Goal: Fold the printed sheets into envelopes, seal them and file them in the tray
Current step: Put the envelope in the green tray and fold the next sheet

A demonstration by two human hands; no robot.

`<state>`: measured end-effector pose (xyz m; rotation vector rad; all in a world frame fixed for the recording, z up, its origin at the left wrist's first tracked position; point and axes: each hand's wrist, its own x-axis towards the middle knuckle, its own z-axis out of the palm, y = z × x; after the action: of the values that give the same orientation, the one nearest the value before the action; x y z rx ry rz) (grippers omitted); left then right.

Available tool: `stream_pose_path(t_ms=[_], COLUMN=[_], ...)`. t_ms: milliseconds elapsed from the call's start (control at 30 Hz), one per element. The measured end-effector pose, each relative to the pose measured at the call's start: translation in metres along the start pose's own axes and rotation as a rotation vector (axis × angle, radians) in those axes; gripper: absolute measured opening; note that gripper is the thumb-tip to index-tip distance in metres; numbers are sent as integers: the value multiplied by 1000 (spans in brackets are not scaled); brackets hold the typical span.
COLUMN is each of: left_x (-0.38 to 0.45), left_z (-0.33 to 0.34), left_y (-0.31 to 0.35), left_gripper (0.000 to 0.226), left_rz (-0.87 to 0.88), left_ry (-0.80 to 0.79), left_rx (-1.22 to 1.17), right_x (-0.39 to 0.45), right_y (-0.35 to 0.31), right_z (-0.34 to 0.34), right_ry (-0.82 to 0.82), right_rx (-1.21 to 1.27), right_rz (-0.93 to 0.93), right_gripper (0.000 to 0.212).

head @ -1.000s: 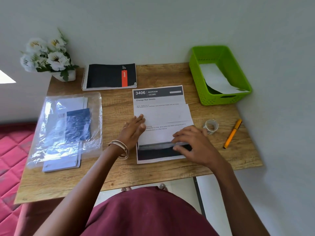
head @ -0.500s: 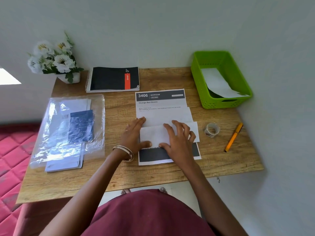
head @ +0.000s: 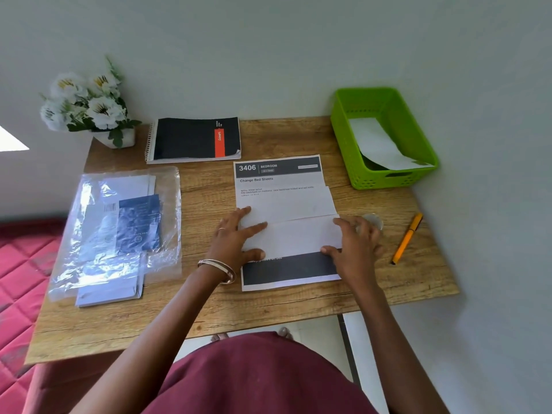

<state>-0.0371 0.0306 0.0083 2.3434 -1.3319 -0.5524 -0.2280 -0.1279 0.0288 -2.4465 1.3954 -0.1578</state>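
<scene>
We see one folded white sheet (head: 298, 234) lying across the middle of the table (head: 268, 306), its long axis running left to right, roughly parallel to the near table edge. It rests on top of a printed page (head: 279, 174) whose header "3406 BEDROOM" reads upright toward us, long axis pointing away from us toward the wall; a second white piece (head: 295, 201) lies across that page just behind the folded sheet.

The left hand (head: 236, 243) presses flat on the left end of the folded sheet, fingers straight and spread, a bangle (head: 219, 268) on the wrist. The right hand (head: 354, 249) sits at the right end, thumb on the near corner and fingers laid over the far corner; we cannot tell whether it pinches the paper or only presses it.

Just beyond the right hand we make out one roll of tape (head: 373, 221), partly hidden. One orange pen (head: 407, 237) lies further right, pointing diagonally. One green tray (head: 385, 174) stands at the far right corner with one white envelope (head: 379, 144) tilted inside. To the left we count one notebook (head: 195, 138), one flowerpot (head: 116, 138) and one clear plastic bag (head: 119, 228) of envelopes.
</scene>
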Motion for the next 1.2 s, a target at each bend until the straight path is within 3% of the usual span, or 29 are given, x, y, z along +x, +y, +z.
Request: stream_pose_path(t_ms=[100, 300, 567, 733, 1033, 1200], left_x=[-2, -5, -8, -7, -5, -5], left_z=[-5, -4, -9, -10, -9, -13], left_y=[7, 19, 15, 13, 7, 3], left_gripper=[65, 65, 83, 99, 100, 88], left_rz=[44, 129, 183, 217, 246, 243], left_ry=[-60, -109, -203, -176, -153, -145], left_rx=[194, 493, 509, 524, 492, 444], right_x=[1, -4, 1, 8, 12, 16], right_y=[5, 5, 16, 13, 15, 18], right_z=[-4, 8, 8, 6, 8, 13], right_ry=[22, 94, 149, 190, 270, 320], right_rx=[-65, -260, -457, -479, -465, -321], right_rz=[-63, -524, -976, -1058, -1154, -1074], right_gripper=[51, 44, 36, 29, 25, 30])
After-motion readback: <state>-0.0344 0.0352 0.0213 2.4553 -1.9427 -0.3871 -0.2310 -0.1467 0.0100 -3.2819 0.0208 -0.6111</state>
